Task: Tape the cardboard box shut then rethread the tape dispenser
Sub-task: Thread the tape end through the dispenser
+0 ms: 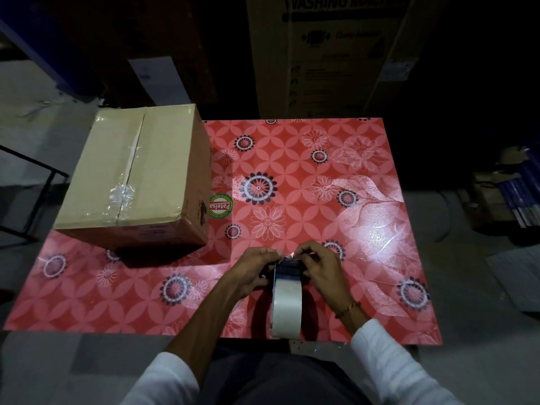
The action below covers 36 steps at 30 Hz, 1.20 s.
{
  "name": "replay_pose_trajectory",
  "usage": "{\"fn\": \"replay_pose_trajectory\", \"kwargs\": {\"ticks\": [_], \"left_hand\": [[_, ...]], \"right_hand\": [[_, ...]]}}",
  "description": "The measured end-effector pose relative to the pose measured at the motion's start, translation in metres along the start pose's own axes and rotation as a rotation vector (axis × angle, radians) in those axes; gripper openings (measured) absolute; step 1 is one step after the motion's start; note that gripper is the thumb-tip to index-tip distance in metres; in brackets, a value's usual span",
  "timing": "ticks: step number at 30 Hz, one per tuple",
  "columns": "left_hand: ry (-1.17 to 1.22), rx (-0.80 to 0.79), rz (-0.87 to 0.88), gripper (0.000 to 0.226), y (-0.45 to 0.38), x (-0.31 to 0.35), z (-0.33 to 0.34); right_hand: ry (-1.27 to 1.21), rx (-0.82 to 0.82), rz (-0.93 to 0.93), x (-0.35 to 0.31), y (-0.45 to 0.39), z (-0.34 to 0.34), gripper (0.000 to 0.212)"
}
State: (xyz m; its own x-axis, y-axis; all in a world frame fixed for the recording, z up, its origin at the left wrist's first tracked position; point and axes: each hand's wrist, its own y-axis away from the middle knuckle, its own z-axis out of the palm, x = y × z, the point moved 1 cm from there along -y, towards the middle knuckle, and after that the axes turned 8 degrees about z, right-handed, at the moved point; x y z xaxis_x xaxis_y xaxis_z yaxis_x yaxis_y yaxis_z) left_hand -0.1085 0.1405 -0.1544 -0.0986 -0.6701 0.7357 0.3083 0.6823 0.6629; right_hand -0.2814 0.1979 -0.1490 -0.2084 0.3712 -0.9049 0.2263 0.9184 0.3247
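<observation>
A brown cardboard box (134, 176) stands at the table's left, flaps closed, with clear tape along its top seam. Near the table's front edge I hold a black tape dispenser (287, 267) carrying a roll of clear tape (286, 305). My left hand (252, 273) grips the dispenser's left side. My right hand (320, 266) is on its right side, fingers pinching the loose tape end at the dispenser's head. The head is partly hidden by my fingers.
The table (365, 229) has a glossy red floral top with a round green sticker (220, 206) beside the box. A tall printed carton (336, 54) stands behind the table. A black metal frame (32, 182) is on the left, stacked items (517, 194) on the right floor.
</observation>
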Motion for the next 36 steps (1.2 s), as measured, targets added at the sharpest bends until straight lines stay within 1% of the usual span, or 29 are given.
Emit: {"fn": "replay_pose_trajectory", "kwargs": {"ticks": [8,12,16,22,26,28,32,34,36], "left_hand": [[-0.026,0.013,0.002,0.009,0.000,-0.001,0.002],[-0.029,0.044,0.024,0.018,0.000,-0.002,0.004],[-0.030,0.057,0.054,0.018,0.002,0.000,0.006],[-0.029,0.063,0.081,0.018,0.005,0.000,0.008],[-0.043,0.048,0.128,0.019,0.010,-0.001,0.011],[-0.069,0.040,0.138,0.017,0.012,0.000,0.012],[-0.106,0.033,0.157,0.016,0.013,0.001,0.013],[-0.120,0.036,0.155,0.017,0.013,0.001,0.015],[-0.122,0.042,0.158,0.015,0.014,0.002,0.015]], "right_hand": [[-0.080,-0.010,0.054,0.000,0.000,0.002,0.029],[-0.191,-0.049,0.143,-0.003,-0.001,0.000,0.021],[-0.299,-0.088,0.234,-0.002,-0.002,-0.003,0.017],[-0.500,-0.100,0.367,-0.005,0.003,-0.010,0.022],[-0.399,-0.139,0.362,-0.005,0.002,-0.011,0.030],[-0.327,-0.174,0.344,-0.008,-0.001,-0.009,0.026],[-0.162,-0.254,0.248,-0.016,-0.009,-0.003,0.023],[-0.096,-0.262,0.216,-0.015,-0.013,-0.001,0.022],[-0.083,-0.267,0.210,-0.015,-0.016,-0.001,0.015]]}}
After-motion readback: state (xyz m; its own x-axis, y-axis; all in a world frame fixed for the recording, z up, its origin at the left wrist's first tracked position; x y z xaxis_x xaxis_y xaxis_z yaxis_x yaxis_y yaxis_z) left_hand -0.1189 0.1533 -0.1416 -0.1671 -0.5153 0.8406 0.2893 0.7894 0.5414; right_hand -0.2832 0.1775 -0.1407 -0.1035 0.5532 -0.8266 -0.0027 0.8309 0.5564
